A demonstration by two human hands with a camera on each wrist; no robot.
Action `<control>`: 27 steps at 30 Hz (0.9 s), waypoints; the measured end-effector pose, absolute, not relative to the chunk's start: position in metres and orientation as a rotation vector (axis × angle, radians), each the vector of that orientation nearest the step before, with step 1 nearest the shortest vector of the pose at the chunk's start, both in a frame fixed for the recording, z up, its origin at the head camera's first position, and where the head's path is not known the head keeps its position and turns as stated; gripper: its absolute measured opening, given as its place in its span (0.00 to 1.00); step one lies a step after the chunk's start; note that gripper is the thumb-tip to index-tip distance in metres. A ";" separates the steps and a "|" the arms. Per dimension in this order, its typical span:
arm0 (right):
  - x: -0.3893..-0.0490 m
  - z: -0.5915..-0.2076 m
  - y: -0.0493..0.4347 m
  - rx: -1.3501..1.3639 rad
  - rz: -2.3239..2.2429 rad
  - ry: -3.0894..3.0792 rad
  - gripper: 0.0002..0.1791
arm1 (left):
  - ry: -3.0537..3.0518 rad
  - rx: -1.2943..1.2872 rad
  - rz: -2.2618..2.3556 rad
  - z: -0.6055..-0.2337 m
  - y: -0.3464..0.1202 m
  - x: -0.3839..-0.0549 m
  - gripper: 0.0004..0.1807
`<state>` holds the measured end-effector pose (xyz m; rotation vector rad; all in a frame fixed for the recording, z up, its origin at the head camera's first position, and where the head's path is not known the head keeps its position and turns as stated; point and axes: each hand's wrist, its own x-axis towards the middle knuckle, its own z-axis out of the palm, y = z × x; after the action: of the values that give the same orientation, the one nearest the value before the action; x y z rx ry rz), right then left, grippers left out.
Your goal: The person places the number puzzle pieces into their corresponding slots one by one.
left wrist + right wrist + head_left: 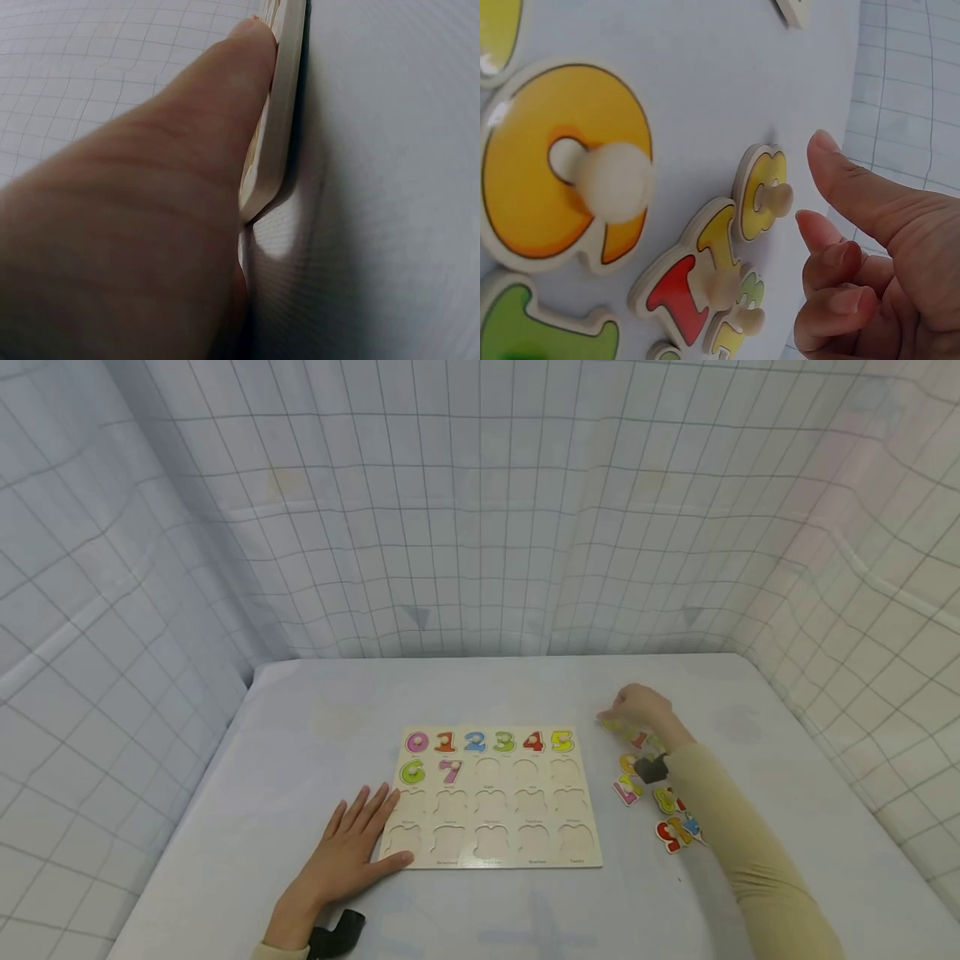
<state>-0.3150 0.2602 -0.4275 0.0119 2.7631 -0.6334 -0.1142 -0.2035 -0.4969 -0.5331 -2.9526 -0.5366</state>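
My left hand point(347, 856) lies flat with fingers spread, its fingertips and thumb on the left edge of a wooden number puzzle board point(471, 837). In the left wrist view the thumb point(165, 157) rests along the board's edge. My right hand point(643, 703) is over the far end of the loose pieces. Its thumb and index finger are apart, the other fingers loosely curled, beside the knob of a yellow number 8 piece point(748, 217). Nothing is held between them. An orange number 9 piece point(607, 86) and a red-and-yellow piece point(676, 296) lie nearby.
Numbers 0 to 5 fill the board's top row; a green 6 point(412, 772) and a purple 7 point(451, 770) begin the second. Other recesses are bare. More loose pieces, including a red-and-orange one point(667, 837), lie right of the board, partly under the right forearm point(738, 852).
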 end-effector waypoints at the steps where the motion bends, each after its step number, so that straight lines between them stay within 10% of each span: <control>1: -0.315 -0.429 0.261 0.010 -0.621 2.760 0.21 | -2.954 -0.532 -0.524 -0.499 -0.204 -0.115 0.50; 27: -0.297 -0.435 0.242 -0.166 -0.601 2.851 0.21 | -2.933 -0.547 -0.528 -0.498 -0.204 -0.116 0.50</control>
<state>-0.2969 0.2423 -0.4348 -0.1655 2.8506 -0.6014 -0.1156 -0.2042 -0.4976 -0.5472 -2.9326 -0.5279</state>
